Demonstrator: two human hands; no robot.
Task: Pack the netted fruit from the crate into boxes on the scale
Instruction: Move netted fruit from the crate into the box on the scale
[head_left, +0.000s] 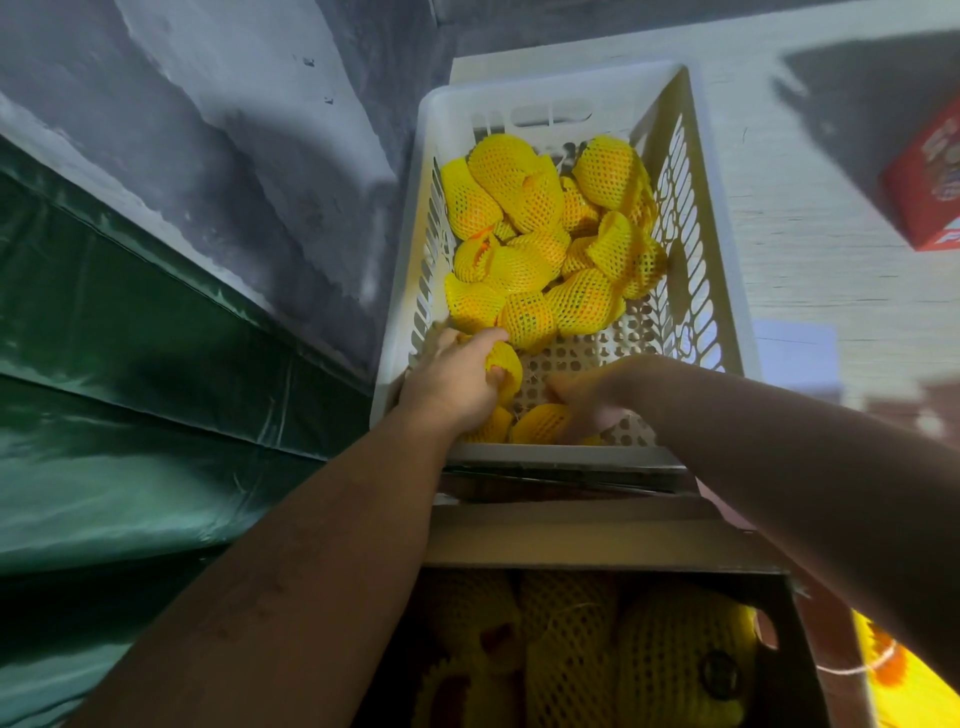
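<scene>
One white crate (722, 291), long axis running away from the viewer, holds roughly fifteen yellow netted fruit (519, 182) lying at mixed angles. Left hand (457, 384) grasps one fruit at the near end. Right hand (587, 400) is blurred over another; grip undeterminable. One cardboard box (571, 540) nearest, part-filled.

Netted fruit (540, 244) heaped toward far end of crate (724, 291). Box (597, 540) at crate's near edge, more fruit inside.

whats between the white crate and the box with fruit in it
In the head view, a folded-back cardboard flap of the box and a dark strip fill the gap below the crate.
</scene>
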